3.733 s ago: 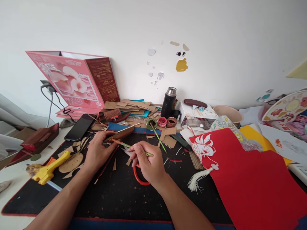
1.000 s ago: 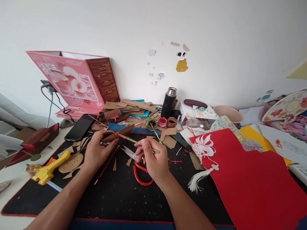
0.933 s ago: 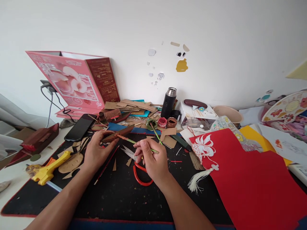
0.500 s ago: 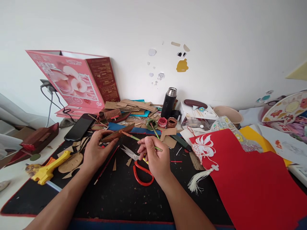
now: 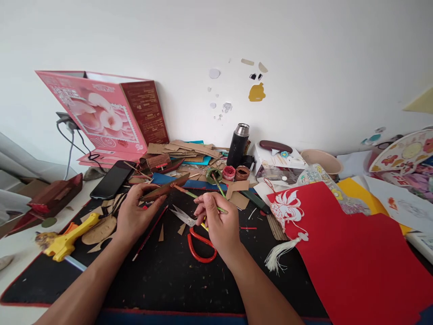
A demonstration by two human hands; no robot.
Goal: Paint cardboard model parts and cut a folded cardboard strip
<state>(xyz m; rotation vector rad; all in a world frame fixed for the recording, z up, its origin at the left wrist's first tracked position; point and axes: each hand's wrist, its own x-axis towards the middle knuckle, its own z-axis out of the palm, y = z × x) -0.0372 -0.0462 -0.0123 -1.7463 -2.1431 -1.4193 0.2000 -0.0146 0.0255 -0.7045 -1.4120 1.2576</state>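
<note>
My left hand (image 5: 140, 214) pinches a flat, brown-painted piece of cardboard (image 5: 165, 188), tilted above the black mat. In my right hand (image 5: 219, 221) is a slim green paintbrush (image 5: 187, 193), gripped between thumb and fingers. Its brown-stained tip is at the cardboard's right side; whether it touches is hard to tell. Below my right hand lie red-handled scissors (image 5: 203, 253), blades apart. A thin red paintbrush (image 5: 149, 234) rests on the mat between my forearms. Beyond my hands stand paint jars: a green one (image 5: 214, 176), a red one (image 5: 229, 172) and a brown one (image 5: 242, 172).
A yellow glue gun (image 5: 71, 239) and a phone (image 5: 113, 179) lie to the left, near a pink gift bag (image 5: 101, 117). A black flask (image 5: 238, 146) stands behind the jars. Cardboard strips (image 5: 186, 150) are heaped at the back. Red paper (image 5: 358, 253) covers the right side.
The brush tip has shifted very slightly against the cardboard piece, which has tilted a little. Both hands stay in nearly the same place, still holding the same things.
</note>
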